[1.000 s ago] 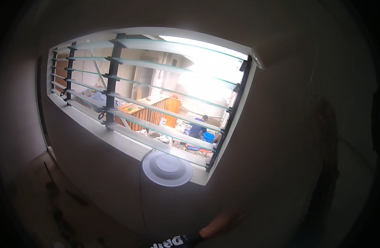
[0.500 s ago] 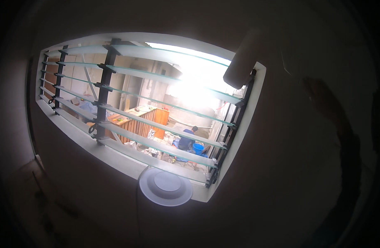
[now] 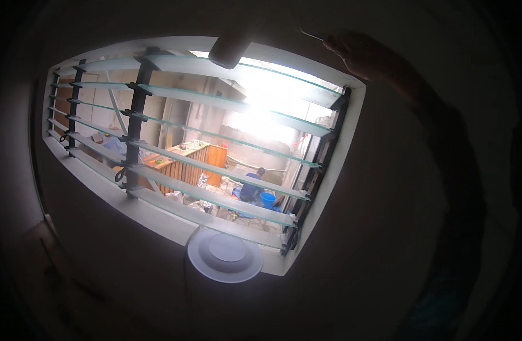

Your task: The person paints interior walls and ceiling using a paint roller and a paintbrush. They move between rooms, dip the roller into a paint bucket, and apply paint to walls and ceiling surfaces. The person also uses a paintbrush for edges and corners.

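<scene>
My right hand (image 3: pixel 354 54) is raised at the upper right, its fingers closed round the handle end of a paint roller (image 3: pixel 232 46). The thin bent wire of the roller runs left from the fist. Its thick cylindrical sleeve overlaps the top edge of the window frame (image 3: pixel 320 238), and the sleeve's upper part fades into the dark. The forearm rises in shadow along the right side. My left hand does not show.
Glass louvre slats (image 3: pixel 215 165) in black holders fill the window. A round pale disc-shaped fixture (image 3: pixel 227 248) sits at its lower edge. Beyond the glass, a person (image 3: pixel 252 186) crouches by a blue bucket (image 3: pixel 267 199) and a wooden counter (image 3: pixel 184 162). Dark wall surrounds the window.
My right hand and the paint roller have moved up and left, from the window's right upper corner to along its top edge. The view has shifted slightly.
</scene>
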The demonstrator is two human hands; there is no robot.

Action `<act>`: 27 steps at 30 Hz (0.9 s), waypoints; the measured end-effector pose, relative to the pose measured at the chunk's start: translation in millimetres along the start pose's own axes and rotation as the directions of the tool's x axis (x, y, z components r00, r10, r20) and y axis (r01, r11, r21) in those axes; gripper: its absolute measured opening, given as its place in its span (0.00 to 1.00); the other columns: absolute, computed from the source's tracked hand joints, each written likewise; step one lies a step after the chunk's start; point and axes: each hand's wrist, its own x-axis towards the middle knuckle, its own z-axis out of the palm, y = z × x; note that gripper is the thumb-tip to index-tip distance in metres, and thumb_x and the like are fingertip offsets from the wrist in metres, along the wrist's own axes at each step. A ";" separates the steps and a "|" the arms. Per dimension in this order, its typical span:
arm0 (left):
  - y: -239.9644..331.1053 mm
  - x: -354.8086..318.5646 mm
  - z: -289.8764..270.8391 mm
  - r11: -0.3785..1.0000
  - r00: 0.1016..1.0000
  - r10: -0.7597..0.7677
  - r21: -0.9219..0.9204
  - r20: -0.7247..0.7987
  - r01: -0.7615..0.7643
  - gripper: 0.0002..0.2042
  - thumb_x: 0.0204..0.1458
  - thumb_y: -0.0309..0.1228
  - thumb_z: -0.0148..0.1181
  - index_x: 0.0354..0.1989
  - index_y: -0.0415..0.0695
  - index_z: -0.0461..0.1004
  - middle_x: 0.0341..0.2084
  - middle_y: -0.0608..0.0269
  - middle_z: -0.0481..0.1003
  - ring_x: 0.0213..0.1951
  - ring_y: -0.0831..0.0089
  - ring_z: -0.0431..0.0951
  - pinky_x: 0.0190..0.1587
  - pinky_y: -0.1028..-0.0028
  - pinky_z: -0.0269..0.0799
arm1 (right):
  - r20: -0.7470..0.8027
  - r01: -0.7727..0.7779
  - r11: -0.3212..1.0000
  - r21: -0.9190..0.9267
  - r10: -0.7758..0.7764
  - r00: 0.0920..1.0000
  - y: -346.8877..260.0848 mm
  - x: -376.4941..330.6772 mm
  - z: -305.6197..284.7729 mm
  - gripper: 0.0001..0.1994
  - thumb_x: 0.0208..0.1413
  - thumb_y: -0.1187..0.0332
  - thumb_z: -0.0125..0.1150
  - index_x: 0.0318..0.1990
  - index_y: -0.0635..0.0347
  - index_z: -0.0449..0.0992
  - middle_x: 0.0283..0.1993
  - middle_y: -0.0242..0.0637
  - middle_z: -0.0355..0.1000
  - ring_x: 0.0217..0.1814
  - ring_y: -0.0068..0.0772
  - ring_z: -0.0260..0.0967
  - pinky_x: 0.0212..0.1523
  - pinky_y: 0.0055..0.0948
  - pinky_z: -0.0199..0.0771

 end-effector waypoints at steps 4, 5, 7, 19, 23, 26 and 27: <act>45.2 3.2 -30.8 0.952 0.968 -0.177 -0.217 0.176 0.214 0.19 0.58 0.42 0.60 0.50 0.42 0.77 0.43 0.44 0.79 0.46 0.46 0.78 0.48 0.55 0.75 | 0.331 -0.115 0.972 -0.203 0.179 0.926 42.9 -87.0 -38.7 0.17 0.68 0.56 0.46 0.50 0.60 0.72 0.38 0.42 0.69 0.41 0.42 0.69 0.49 0.43 0.71; 52.4 -2.7 -60.9 0.911 0.928 -0.300 -0.223 0.223 0.348 0.18 0.59 0.43 0.58 0.49 0.41 0.77 0.43 0.43 0.79 0.46 0.45 0.78 0.48 0.54 0.75 | 0.340 0.008 0.950 -0.312 0.104 0.935 61.4 -113.8 -35.6 0.18 0.63 0.63 0.54 0.58 0.60 0.69 0.48 0.42 0.69 0.51 0.42 0.68 0.56 0.42 0.70; 45.0 -19.4 -88.8 0.868 0.902 -0.383 -0.256 0.200 0.425 0.18 0.61 0.44 0.56 0.46 0.41 0.77 0.42 0.42 0.79 0.47 0.42 0.77 0.48 0.54 0.74 | 0.252 0.343 0.774 -0.532 -0.242 0.937 112.1 -173.6 -20.3 0.32 0.55 0.72 0.64 0.68 0.58 0.63 0.64 0.41 0.65 0.65 0.41 0.63 0.66 0.40 0.67; -4.2 -45.1 -42.5 0.981 0.996 -0.070 -0.183 -0.056 0.059 0.15 0.63 0.42 0.53 0.44 0.43 0.77 0.40 0.44 0.77 0.43 0.44 0.77 0.46 0.51 0.74 | 0.256 -0.121 0.972 -0.200 0.171 0.952 14.7 -74.0 -53.3 0.20 0.71 0.56 0.46 0.62 0.55 0.69 0.53 0.48 0.72 0.53 0.44 0.72 0.60 0.41 0.73; 29.6 -57.0 -45.6 0.860 0.911 -0.412 -0.339 -0.025 0.380 0.16 0.62 0.43 0.54 0.46 0.44 0.76 0.41 0.45 0.79 0.44 0.43 0.78 0.46 0.51 0.74 | 0.208 -0.123 0.989 -0.087 0.138 0.968 -39.0 51.7 -27.1 0.31 0.71 0.41 0.32 0.37 0.58 0.75 0.24 0.43 0.71 0.25 0.34 0.73 0.40 0.39 0.81; 53.3 -82.2 -62.8 0.760 0.827 -0.562 -0.402 -0.012 0.511 0.18 0.61 0.46 0.56 0.46 0.43 0.76 0.43 0.45 0.79 0.45 0.43 0.78 0.47 0.51 0.75 | 0.280 -0.147 0.989 0.012 0.138 0.950 -102.6 110.1 -22.5 0.31 0.72 0.42 0.32 0.33 0.58 0.73 0.16 0.38 0.64 0.18 0.27 0.66 0.22 0.31 0.72; 43.1 -94.8 -51.4 0.751 0.805 -0.592 -0.376 -0.020 0.543 0.18 0.60 0.46 0.56 0.46 0.43 0.77 0.43 0.45 0.79 0.45 0.44 0.78 0.48 0.51 0.74 | 0.243 -0.117 0.992 0.036 0.105 0.964 -115.0 132.1 -19.0 0.30 0.72 0.42 0.34 0.34 0.57 0.74 0.16 0.34 0.63 0.15 0.24 0.62 0.18 0.29 0.66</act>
